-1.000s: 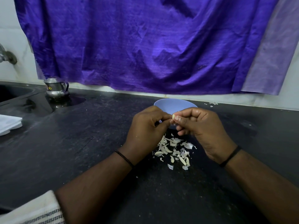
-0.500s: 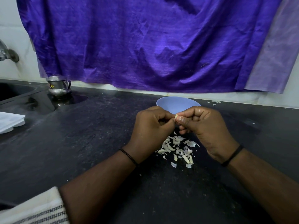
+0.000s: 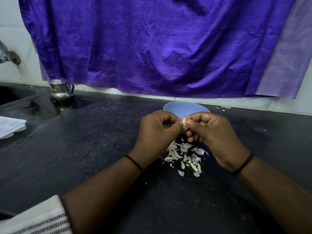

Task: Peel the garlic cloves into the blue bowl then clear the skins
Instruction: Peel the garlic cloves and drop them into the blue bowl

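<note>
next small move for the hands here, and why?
Probably: pull the loosened skin off and let it fall. The right hand pinches the garlic clove in front of the blue bowl, the left hand pinches at its skin, and a skin pile already lies on the counter below.

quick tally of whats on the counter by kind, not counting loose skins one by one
blue bowl: 1
steel pot: 1
pile of garlic skins: 1
garlic clove pinched by right hand, left hand picking at it: 1
white folded cloth: 1
total: 5
</note>
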Demonstrator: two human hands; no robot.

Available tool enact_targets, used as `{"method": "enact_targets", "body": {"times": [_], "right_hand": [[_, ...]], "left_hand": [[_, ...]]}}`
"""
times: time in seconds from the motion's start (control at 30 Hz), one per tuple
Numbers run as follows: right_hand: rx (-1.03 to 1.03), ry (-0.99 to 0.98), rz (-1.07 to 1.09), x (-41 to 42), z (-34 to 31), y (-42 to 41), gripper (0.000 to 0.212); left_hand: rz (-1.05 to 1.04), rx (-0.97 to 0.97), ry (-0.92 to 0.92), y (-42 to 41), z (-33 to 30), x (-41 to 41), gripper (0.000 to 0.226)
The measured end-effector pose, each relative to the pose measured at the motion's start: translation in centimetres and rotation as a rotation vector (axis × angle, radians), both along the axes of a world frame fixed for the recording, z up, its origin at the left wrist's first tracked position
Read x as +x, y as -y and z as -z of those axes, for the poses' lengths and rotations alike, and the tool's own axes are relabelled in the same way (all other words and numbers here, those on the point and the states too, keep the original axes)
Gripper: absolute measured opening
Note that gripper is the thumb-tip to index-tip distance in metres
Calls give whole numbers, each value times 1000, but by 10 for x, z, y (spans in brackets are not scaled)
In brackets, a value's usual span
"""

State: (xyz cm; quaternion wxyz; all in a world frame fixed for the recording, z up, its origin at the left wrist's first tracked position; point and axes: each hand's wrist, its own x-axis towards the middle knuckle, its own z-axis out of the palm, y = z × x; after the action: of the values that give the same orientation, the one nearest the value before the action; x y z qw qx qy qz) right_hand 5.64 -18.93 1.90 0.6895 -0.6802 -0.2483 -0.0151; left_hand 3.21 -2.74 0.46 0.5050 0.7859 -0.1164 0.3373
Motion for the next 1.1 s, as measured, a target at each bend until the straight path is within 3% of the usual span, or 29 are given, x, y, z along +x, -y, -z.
{"method": "enact_targets", "body": {"times": [0.53, 1.1], "right_hand": [[-103, 95, 68, 4, 2, 0, 8], [-83, 47, -41, 2, -1, 1, 8]], "left_hand": [[12, -36, -41, -1, -1, 1, 11], [145, -95, -187, 0, -5, -3, 8]]}}
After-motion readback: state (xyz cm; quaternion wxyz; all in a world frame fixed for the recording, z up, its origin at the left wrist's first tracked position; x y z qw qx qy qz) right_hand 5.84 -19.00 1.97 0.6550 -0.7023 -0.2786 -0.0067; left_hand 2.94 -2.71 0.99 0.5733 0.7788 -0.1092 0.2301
